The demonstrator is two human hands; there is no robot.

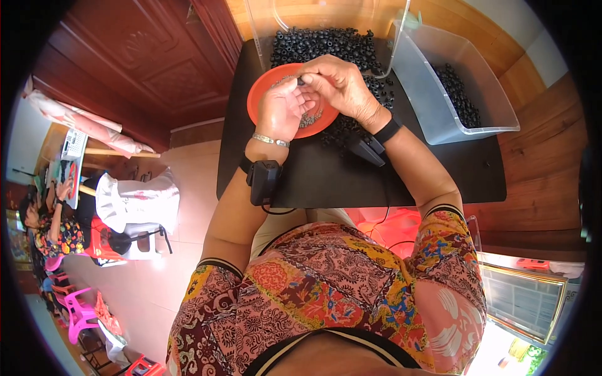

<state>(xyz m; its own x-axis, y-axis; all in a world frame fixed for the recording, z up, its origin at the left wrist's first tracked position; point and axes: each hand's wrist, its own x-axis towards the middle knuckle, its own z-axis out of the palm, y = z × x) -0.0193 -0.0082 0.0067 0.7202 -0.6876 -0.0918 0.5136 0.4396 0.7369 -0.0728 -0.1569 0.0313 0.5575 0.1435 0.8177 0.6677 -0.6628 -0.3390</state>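
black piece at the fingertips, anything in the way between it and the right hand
Nothing visible: the small black piece is right at the fingertips of the right hand, with the left hand meeting it there, above the orange plate.

No text readable; faint marks on white bag (150, 195) too unclear

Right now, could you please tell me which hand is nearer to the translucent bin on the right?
The right hand is nearer, left of the translucent bin; the left hand is farther left, over the orange bowl.
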